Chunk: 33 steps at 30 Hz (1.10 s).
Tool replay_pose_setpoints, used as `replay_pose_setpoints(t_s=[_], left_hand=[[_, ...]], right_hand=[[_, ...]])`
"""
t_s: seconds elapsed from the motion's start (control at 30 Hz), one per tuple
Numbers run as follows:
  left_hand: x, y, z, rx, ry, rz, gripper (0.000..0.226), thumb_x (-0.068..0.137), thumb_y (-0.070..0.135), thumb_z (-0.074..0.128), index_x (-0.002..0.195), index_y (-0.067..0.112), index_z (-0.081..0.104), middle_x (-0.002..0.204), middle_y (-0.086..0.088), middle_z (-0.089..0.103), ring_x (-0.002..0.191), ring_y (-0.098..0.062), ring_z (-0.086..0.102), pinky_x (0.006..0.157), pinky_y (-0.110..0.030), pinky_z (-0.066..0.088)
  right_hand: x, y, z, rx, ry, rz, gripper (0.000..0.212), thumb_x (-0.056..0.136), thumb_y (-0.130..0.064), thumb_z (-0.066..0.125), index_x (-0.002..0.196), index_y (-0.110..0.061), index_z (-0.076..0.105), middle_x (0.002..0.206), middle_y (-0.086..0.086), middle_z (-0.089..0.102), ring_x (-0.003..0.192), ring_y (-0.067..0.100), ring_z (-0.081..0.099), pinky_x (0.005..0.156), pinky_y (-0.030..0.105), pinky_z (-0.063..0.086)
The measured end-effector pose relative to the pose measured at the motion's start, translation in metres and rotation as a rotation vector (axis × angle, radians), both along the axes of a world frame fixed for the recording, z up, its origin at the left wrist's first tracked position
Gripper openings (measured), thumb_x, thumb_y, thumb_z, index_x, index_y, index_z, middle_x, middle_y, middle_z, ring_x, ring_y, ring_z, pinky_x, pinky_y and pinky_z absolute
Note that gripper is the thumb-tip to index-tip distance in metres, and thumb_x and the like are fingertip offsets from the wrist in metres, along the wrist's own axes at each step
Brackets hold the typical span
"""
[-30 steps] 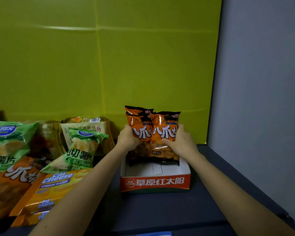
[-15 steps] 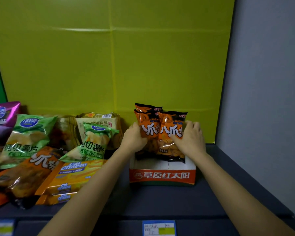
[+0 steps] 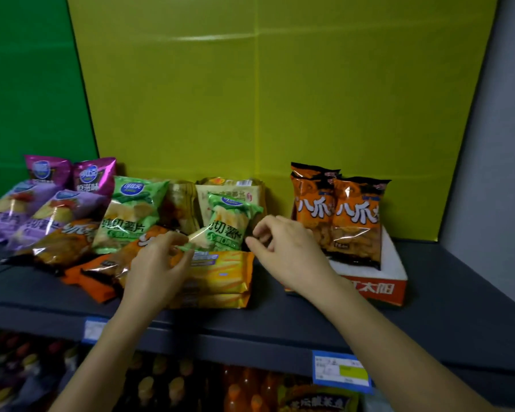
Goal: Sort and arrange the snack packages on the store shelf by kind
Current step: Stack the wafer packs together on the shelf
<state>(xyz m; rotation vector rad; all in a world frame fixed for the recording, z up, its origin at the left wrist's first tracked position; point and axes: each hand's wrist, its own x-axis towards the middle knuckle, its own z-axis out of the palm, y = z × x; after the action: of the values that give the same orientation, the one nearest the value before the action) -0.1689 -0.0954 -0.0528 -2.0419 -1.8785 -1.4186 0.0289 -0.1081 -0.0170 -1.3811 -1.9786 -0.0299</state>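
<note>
Two orange snack bags [image 3: 336,215] stand upright in the orange-and-white carton [image 3: 394,263] at the right of the shelf, with no hand on them. My left hand [image 3: 158,269] pinches the lower left corner of a small green chip bag [image 3: 229,224] that leans on two yellow wafer packs [image 3: 220,275]. My right hand [image 3: 283,245] hovers at that bag's right edge, fingers curled apart and empty. Another green bag [image 3: 131,209] and two more orange bags [image 3: 60,248] lie to the left.
Purple bags [image 3: 51,209] and magenta bags [image 3: 92,176] fill the far left. A beige pack [image 3: 229,191] and a brown pack [image 3: 179,203] lean on the yellow back panel. A grey wall [image 3: 488,144] closes the right side. Price tags [image 3: 341,371] hang on the shelf edge above bottles [image 3: 241,394].
Both hands have let go of the orange bags in the carton and moved left to the small green chip bag. The view has swung left and pulled back.
</note>
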Motion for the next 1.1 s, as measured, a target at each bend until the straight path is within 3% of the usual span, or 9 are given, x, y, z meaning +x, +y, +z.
replay_pose_setpoints(t_s=[0.17,0.33,0.53,0.6,0.73,0.8,0.9,0.97,1.1], left_hand=[[-0.028,-0.008,-0.010,-0.067,-0.061,0.018,0.030,0.085,0.025,0.064,0.106,0.004,0.064,0.101,-0.018,0.069,0.097,-0.034,0.064,0.081,-0.039,0.046],[-0.034,-0.016,-0.013,-0.171,-0.028,-0.096,0.035,0.091,0.032,0.050,0.103,0.001,0.061,0.098,-0.016,0.069,0.096,-0.034,0.062,0.080,-0.039,0.045],[-0.035,-0.019,-0.017,-0.341,-0.024,-0.185,0.036,0.097,0.031,0.038,0.122,0.008,0.050,0.119,-0.014,0.061,0.112,-0.033,0.054,0.086,-0.033,0.038],[-0.033,-0.022,-0.017,-0.388,-0.081,-0.213,0.038,0.098,0.033,0.034,0.123,0.008,0.048,0.114,-0.013,0.059,0.114,-0.034,0.053,0.084,-0.033,0.037],[-0.032,-0.022,-0.015,-0.454,-0.353,-0.325,0.034,0.098,0.029,0.035,0.124,0.009,0.044,0.115,-0.006,0.052,0.094,-0.016,0.051,0.071,-0.027,0.038],[-0.032,-0.020,-0.014,-0.528,-0.528,-0.384,0.040,0.097,0.022,0.042,0.134,0.008,0.036,0.117,-0.005,0.047,0.091,-0.011,0.049,0.077,-0.026,0.040],[-0.033,-0.014,-0.014,-0.637,-0.710,-0.418,0.057,0.091,0.011,0.053,0.142,0.005,0.026,0.121,-0.009,0.046,0.101,-0.020,0.049,0.088,-0.032,0.039],[-0.036,-0.011,-0.014,-0.668,-0.786,-0.431,0.062,0.087,0.006,0.058,0.140,0.001,0.028,0.121,-0.012,0.051,0.103,-0.023,0.052,0.090,-0.034,0.043],[-0.039,-0.009,-0.010,-0.719,-0.832,-0.499,0.046,0.083,0.002,0.061,0.126,-0.001,0.046,0.101,-0.013,0.066,0.093,-0.027,0.064,0.077,-0.034,0.053]], right_hand=[[-0.040,0.010,-0.016,-0.349,-0.153,-0.170,0.084,0.079,-0.071,0.041,0.130,-0.005,0.040,0.134,0.013,0.048,0.123,0.034,0.047,0.093,0.042,0.041],[-0.055,0.021,-0.025,-0.534,-0.046,-0.246,0.109,0.066,-0.079,0.050,0.140,-0.003,0.026,0.145,0.017,0.038,0.130,0.034,0.041,0.101,0.042,0.038],[-0.048,0.016,-0.028,-0.617,0.114,-0.209,0.090,0.077,-0.066,0.052,0.135,0.001,0.038,0.140,0.016,0.045,0.127,0.031,0.045,0.100,0.035,0.039],[-0.045,0.012,-0.031,-0.608,0.183,-0.229,0.083,0.079,-0.063,0.054,0.131,0.001,0.043,0.136,0.016,0.049,0.123,0.030,0.048,0.097,0.035,0.041],[-0.042,0.009,-0.041,-0.585,0.376,-0.242,0.081,0.069,-0.065,0.061,0.117,-0.001,0.054,0.120,0.012,0.060,0.109,0.028,0.058,0.092,0.040,0.050],[-0.039,0.009,-0.048,-0.558,0.478,-0.236,0.085,0.058,-0.069,0.064,0.112,-0.003,0.057,0.113,0.011,0.065,0.102,0.026,0.062,0.089,0.042,0.052],[-0.036,0.005,-0.053,-0.554,0.616,-0.235,0.066,0.068,-0.053,0.071,0.111,-0.006,0.052,0.113,0.010,0.062,0.104,0.026,0.060,0.091,0.045,0.051],[-0.035,0.002,-0.054,-0.564,0.701,-0.214,0.054,0.070,-0.045,0.073,0.106,-0.013,0.050,0.115,0.010,0.061,0.106,0.027,0.060,0.093,0.046,0.050],[-0.033,0.000,-0.056,-0.537,0.799,-0.148,0.045,0.073,-0.037,0.075,0.103,-0.019,0.047,0.117,0.010,0.060,0.107,0.026,0.060,0.094,0.047,0.050]])
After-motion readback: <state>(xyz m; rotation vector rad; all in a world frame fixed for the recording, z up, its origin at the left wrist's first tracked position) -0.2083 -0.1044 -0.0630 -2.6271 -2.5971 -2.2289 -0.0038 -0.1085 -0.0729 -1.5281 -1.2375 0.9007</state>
